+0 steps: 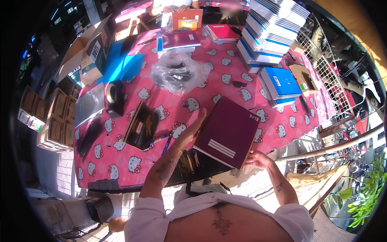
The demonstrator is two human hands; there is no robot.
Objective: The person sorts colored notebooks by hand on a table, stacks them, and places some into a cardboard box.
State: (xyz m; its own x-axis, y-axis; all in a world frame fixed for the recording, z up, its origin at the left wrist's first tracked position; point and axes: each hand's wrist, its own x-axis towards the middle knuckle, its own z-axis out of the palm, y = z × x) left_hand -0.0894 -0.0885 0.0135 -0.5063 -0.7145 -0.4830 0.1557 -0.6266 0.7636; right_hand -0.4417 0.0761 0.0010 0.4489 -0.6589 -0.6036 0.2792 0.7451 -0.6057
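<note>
The purple notebook (229, 131) lies at a slant near the table's near edge, between the person's two hands. It covers much of a dark, gold-marked item (188, 163) beneath its lower left corner, and the left forearm hides more; what that item is, I cannot make out.

The left forearm rises from the lower edge toward the upper right. The left hand (196, 123) is seen nearly edge-on, touching the notebook's left side, the visible part stretched straight; whether any fingers go underneath, I cannot tell. The right forearm slants up and leftward to the right hand (260, 159), whose fingers bend in at the notebook's lower right edge. Their tips are poorly shown there, so I cannot tell whether they grip it.

A blue pen (166, 146) lies just beside the left forearm, partly covered. Farther left is a black, gold-patterned item (142, 126). Glare blurs the contents of the clear plastic bag (177, 74). At the top, a co-worker is cut off by the rim, hands behind an orange notebook (194, 16).
</note>
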